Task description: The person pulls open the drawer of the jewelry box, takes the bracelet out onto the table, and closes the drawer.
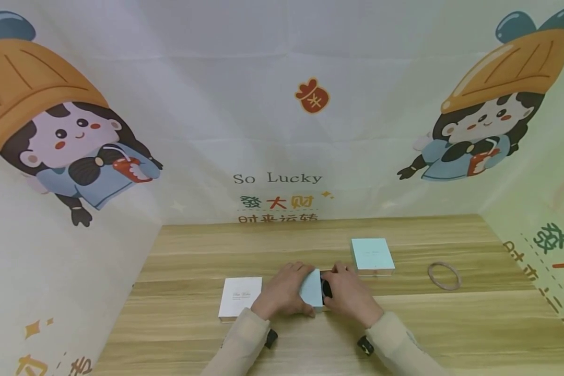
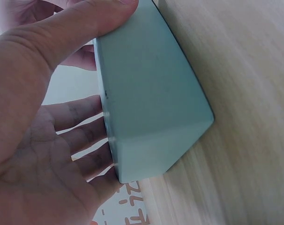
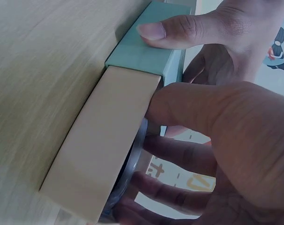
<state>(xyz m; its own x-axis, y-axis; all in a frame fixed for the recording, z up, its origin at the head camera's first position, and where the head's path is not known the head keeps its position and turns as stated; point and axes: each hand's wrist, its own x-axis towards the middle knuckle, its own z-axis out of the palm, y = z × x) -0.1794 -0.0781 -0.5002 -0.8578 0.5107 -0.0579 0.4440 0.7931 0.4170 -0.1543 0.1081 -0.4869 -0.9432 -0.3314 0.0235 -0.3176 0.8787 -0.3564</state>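
My left hand [image 1: 286, 290] holds the teal cover of a small slide-out box [image 1: 312, 290], its thumb [image 2: 81, 28] on one side and its fingers along the other. The box lies on the table with its beige inner drawer [image 3: 102, 140] pulled partway out to the right. A dark lining shows inside the drawer. At the drawer, my right hand [image 1: 350, 292] pinches a greyish translucent bangle [image 3: 128, 171], which is tilted up at the drawer's rim. The right thumb tip is hidden inside the drawer.
A white box [image 1: 241, 297] lies left of my left hand. Behind my right hand sits another teal box [image 1: 373, 255]. A pinkish bangle [image 1: 444, 276] lies flat farther right on the wooden table [image 1: 282, 240]. Printed cloth walls [image 1: 207, 104] stand at the back and sides.
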